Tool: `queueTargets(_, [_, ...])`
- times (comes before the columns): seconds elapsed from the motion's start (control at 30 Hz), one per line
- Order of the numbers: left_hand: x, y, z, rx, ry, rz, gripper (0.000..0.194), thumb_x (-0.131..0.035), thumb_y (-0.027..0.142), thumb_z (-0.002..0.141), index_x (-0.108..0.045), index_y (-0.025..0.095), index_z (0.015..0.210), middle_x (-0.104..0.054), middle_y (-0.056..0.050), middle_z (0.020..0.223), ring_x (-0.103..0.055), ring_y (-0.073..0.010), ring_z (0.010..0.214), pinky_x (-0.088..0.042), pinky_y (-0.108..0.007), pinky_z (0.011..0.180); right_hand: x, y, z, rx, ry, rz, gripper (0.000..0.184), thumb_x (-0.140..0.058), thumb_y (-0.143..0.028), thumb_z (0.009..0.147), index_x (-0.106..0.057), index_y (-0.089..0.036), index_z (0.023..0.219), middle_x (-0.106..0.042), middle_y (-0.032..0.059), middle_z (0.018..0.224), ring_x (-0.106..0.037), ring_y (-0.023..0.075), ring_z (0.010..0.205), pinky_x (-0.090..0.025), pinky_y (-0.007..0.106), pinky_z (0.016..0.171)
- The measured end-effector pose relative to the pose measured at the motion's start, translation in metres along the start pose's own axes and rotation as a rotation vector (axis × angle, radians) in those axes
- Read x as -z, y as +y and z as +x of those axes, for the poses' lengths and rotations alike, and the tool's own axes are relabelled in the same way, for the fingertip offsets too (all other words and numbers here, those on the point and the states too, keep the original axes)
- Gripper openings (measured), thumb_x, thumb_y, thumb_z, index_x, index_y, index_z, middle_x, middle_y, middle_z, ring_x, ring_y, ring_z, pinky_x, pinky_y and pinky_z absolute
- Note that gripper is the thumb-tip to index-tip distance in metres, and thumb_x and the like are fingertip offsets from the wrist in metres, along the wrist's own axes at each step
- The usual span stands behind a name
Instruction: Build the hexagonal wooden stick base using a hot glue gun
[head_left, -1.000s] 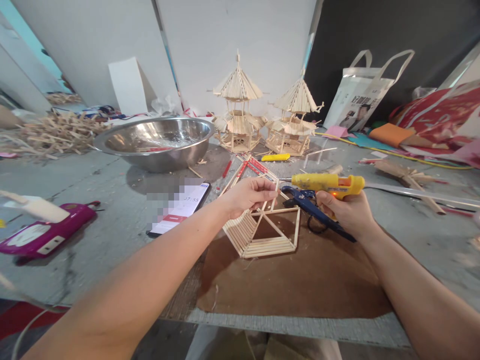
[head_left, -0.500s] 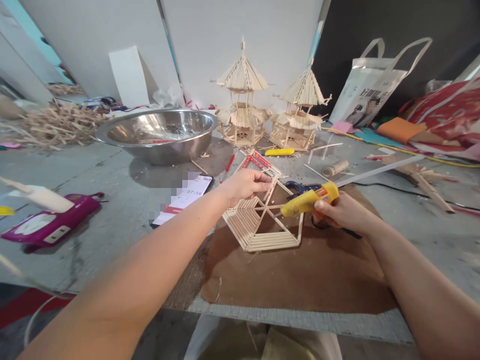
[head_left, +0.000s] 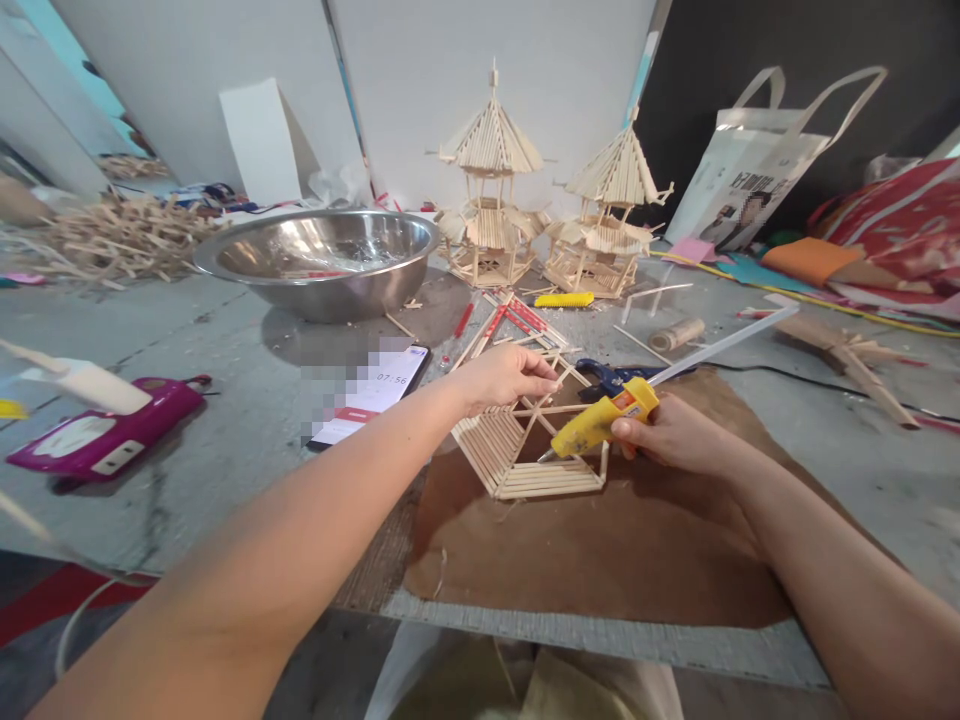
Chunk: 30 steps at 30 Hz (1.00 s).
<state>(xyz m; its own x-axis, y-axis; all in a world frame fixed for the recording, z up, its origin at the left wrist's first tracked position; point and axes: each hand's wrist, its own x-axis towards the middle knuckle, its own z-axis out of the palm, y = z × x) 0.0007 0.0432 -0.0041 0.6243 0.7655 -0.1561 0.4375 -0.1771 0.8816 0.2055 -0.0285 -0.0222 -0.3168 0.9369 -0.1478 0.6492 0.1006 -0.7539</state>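
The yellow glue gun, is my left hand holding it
No, the right hand grips the yellow glue gun, while the left hand is at the stick frame.

The right grip (head_left: 660, 435) holds a yellow glue gun (head_left: 596, 420), its nozzle (head_left: 545, 457) tilted down at the near sticks (head_left: 544, 487) of a six-sided frame (head_left: 480, 450) on a brown mat (head_left: 600, 560). The left grip (head_left: 511, 377), fingertips (head_left: 550, 385) close together, is over the frame's far part. Behind, on the counter (head_left: 240, 430), stand two stick towers (head_left: 492, 150) and a metal bowl (head_left: 352, 298).
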Motion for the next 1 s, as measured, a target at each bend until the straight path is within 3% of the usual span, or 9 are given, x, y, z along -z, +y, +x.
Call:
queueTargets(0.27, [0.0005,-0.0038,0.0006,-0.042,-0.044,0.049,0.021,-0.055,0.030,0.068,-0.059,0.015,0.081,-0.060,-0.001,0.068,-0.049,-0.0068,0.058,-0.035,-0.021,0.054,0.0000,-0.0005,0.0007,0.008,0.001,-0.012,0.043,-0.043,-0.053,0.068,-0.049,-0.016,0.050,-0.039,-0.0040,0.039,-0.037,0.0063,0.040,-0.030,0.021,0.042])
queueTargets(1.0, [0.0002,-0.0054,0.0005,-0.049,-0.058,0.105,0.029,-0.053,0.038,0.066,-0.059,0.014,0.083,-0.059,-0.002,0.070,-0.047,-0.0072,0.057,-0.033,-0.022,0.053,0.0004,-0.0033,-0.0005,-0.010,0.024,-0.054,0.042,-0.045,-0.052,0.068,-0.048,-0.016,0.046,-0.044,-0.0028,0.042,-0.037,0.0060,0.039,-0.030,0.021,0.042])
